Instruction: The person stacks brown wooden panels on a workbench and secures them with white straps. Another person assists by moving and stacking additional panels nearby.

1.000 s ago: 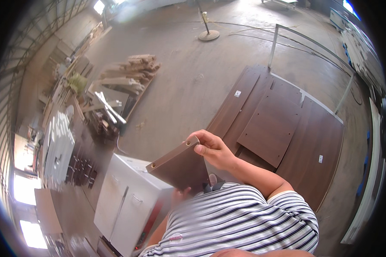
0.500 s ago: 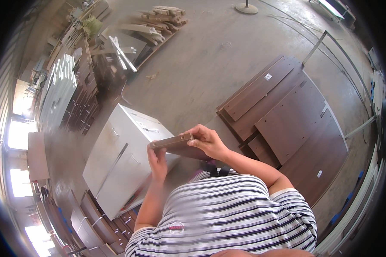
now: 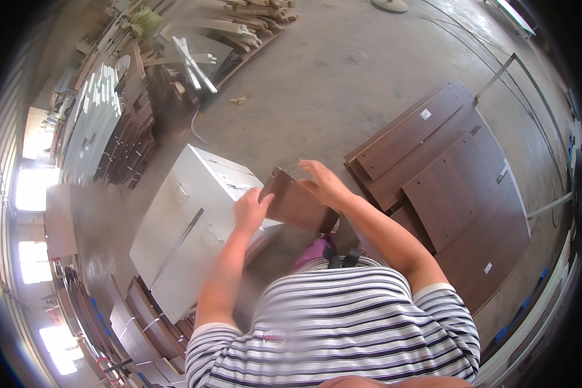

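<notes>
From the head view, the left hand (image 3: pixel 250 209) clasps the left end of a small dark-brown rectangular wooden board (image 3: pixel 297 205), fingers closed on it. The right hand (image 3: pixel 324 185) lies on the board's far right edge, fingers spread flat. The board sits tilted just above a white rectangular cabinet (image 3: pixel 187 226). To the right, large brown wooden panels (image 3: pixel 452 187) lie flat on the grey concrete floor (image 3: pixel 317 84).

Workshop interior. Bare grey concrete floor (image 3: pixel 317 84). Dark brown wood-grain panels (image 3: pixel 452 187) lie flat in an overlapping stack on it, right of a white cabinet (image 3: pixel 187 226). Beyond the cabinet, stacked timber offcuts (image 3: pixel 239 19) and upright white boards (image 3: pixel 94 123). Bright windows (image 3: pixel 29 187) left of the cabinet admit daylight.
</notes>
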Demonstrator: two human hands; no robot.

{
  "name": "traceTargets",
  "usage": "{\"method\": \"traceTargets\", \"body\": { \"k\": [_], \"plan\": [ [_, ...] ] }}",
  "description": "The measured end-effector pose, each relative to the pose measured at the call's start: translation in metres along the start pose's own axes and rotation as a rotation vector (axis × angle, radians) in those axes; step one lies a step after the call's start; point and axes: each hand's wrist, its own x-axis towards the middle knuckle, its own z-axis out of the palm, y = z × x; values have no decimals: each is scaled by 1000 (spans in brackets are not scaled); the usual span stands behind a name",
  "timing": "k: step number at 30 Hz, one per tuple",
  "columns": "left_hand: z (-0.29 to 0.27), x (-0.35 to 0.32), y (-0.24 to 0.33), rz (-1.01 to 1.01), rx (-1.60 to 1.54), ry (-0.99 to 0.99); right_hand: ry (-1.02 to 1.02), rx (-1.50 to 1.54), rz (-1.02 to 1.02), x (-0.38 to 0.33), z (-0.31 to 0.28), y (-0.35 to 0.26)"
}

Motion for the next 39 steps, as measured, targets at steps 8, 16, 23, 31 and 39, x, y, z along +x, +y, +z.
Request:
{"method": "traceTargets", "body": {
  "k": [8, 16, 23, 31, 39],
  "plan": [
    [64, 34, -88, -481, -211, 156, -214, -295, 873, -159, -67, 107],
    [129, 52, -209, -739, 18, 185, -84, -252, 1253, -320, -69, 151],
    [84, 77, -191, -642, 752, -146, 149, -265, 1326, -347, -66, 178],
    [126, 70, -93, -190, 633, -198, 903, -469, 1443, -392, -126, 221],
    [270, 21, 61, 297, -208, -999, 1262, -200, 1602, -466, -196, 294]
  ]
}}
